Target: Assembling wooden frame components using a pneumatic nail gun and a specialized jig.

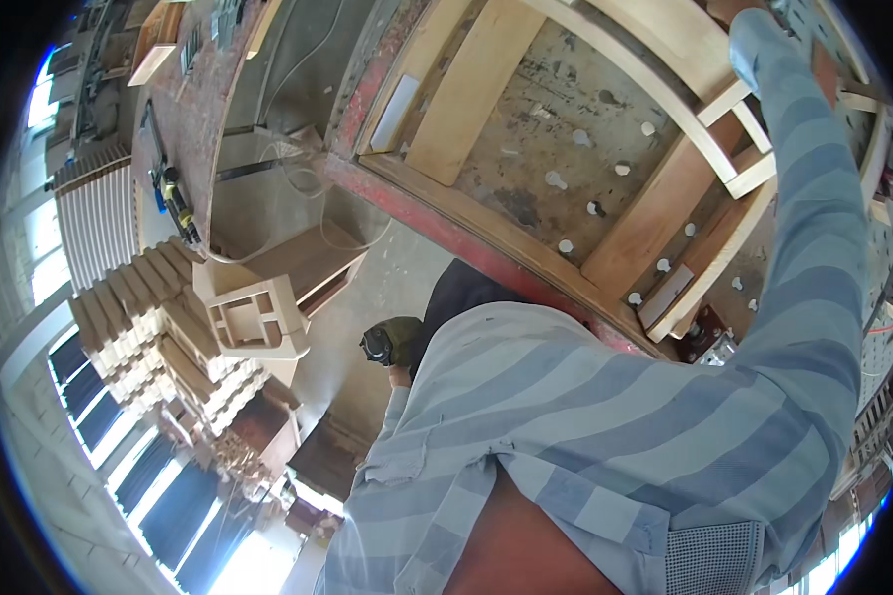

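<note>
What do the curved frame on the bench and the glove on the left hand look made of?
Curved frame: pale unfinished wood, with visible grain and no paint or gloss. Glove on the left hand: dark olive fabric, probably knit with a matte coating; too small to be sure.

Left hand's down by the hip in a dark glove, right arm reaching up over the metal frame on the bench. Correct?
Not quite. The head view shows the right arm reaching over a curved wooden frame, not a metal one, on the red-edged bench. The left hand in its dark glove is down by the hip, as you said.
</note>
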`<state>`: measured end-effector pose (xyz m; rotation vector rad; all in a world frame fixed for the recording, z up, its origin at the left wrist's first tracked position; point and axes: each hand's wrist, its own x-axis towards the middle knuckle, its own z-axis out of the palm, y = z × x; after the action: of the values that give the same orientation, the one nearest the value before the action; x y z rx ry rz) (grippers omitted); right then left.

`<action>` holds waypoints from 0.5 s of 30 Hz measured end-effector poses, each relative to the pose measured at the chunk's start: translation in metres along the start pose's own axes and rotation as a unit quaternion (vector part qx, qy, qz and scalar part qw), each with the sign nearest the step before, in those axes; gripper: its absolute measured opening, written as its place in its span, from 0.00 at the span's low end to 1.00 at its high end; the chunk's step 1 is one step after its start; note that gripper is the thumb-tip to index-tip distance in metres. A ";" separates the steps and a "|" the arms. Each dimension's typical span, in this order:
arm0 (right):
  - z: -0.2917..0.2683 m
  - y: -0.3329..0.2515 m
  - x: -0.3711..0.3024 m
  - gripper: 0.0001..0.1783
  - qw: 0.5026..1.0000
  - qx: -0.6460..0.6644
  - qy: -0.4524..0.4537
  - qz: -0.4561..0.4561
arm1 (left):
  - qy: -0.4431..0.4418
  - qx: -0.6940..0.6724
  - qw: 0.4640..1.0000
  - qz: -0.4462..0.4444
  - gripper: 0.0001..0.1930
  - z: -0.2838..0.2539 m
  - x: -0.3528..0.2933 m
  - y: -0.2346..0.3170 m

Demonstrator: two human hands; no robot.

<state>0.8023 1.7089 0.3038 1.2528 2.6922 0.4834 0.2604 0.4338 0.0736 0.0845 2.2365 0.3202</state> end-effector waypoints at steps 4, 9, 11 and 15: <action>0.092 -0.081 -0.049 0.34 0.970 -0.027 0.045 -0.237 | -0.004 0.019 1.000 0.011 0.31 -0.053 0.000 0.031; -0.100 -0.301 -0.027 0.31 0.981 0.122 -0.148 -0.027 | 0.030 -0.102 0.994 0.004 0.31 -0.068 -0.058 -0.024; -0.202 -0.321 -0.055 0.29 0.957 0.200 -0.180 0.109 | 0.004 -0.139 0.990 0.039 0.31 -0.045 -0.039 0.003; -0.185 -0.272 -0.108 0.31 0.906 0.392 -0.125 0.100 | 0.053 0.096 0.993 -0.043 0.31 -0.054 -0.030 0.166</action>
<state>0.6296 1.4198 0.3836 1.6161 2.5933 -0.7884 0.2298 0.5783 0.1712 0.0757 2.3649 0.0629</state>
